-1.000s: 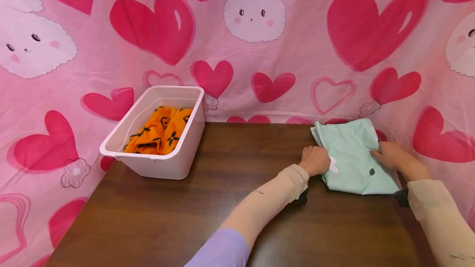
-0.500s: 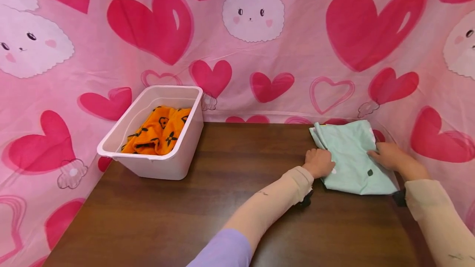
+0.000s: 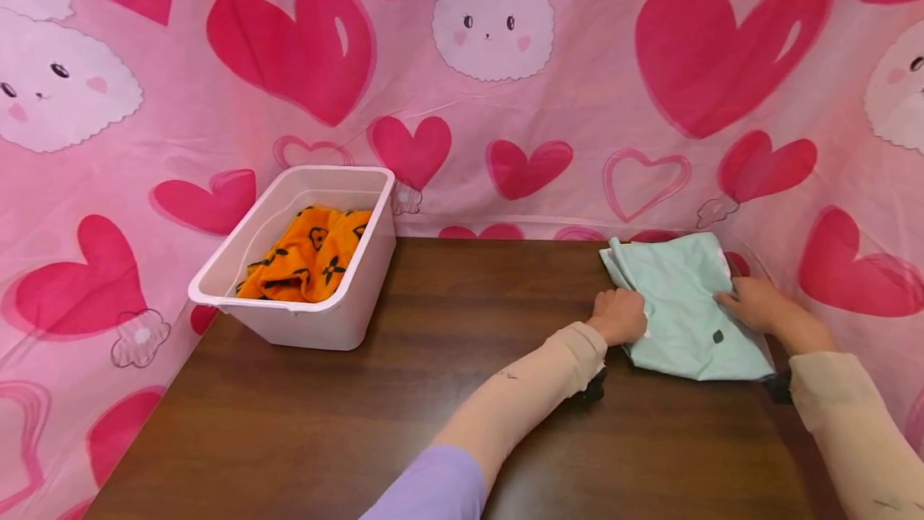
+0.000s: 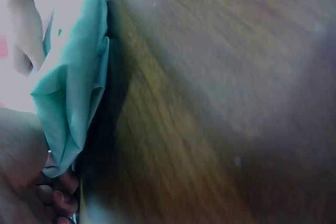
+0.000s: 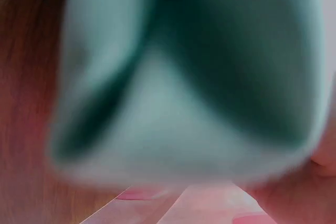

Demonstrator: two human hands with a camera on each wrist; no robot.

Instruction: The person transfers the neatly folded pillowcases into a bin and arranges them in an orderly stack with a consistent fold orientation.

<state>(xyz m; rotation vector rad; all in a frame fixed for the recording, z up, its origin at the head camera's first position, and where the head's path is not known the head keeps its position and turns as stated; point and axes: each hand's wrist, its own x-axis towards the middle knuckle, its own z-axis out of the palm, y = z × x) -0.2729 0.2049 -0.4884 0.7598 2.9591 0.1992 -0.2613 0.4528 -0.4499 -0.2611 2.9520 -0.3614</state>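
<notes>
A folded mint-green cloth with a dark leaf print lies at the right end of the brown table. My left hand grips its left edge, and in the left wrist view the curled fingers of that hand show at the cloth's lower end. On the opposite side, my right hand pinches the cloth's right edge, thumb on top and the other fingers hidden beneath. Blurred folds of the cloth fill most of the right wrist view, with part of the right hand at lower right.
A pale pink plastic bin stands at the table's back left, holding an orange cloth with black motifs. Behind the table hangs a pink curtain with hearts and rabbits, which also closes off both sides.
My left hand has shifted slightly right, over the cloth's left edge, and now covers most of a white print there. The right hand keeps its hold; the bin stays put.
</notes>
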